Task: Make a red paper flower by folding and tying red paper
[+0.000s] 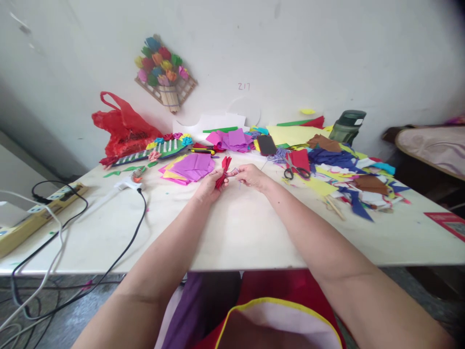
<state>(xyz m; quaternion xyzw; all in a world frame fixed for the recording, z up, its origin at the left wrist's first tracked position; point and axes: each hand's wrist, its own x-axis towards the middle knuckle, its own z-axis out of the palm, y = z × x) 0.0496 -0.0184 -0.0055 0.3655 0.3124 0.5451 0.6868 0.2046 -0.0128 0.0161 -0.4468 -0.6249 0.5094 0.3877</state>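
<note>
My left hand is closed around a folded red paper piece that fans upward above the white table. My right hand pinches the same red piece at its middle, with what looks like a thin thread or small pale scrap between the fingers. Both hands meet over the table's centre. Just behind them lies a stack of purple paper squares on pink and yellow sheets.
Scissors and a black phone lie behind my right hand. Coloured paper scraps cover the right side. A red plastic bag, a glue gun with black cable and a power strip sit left.
</note>
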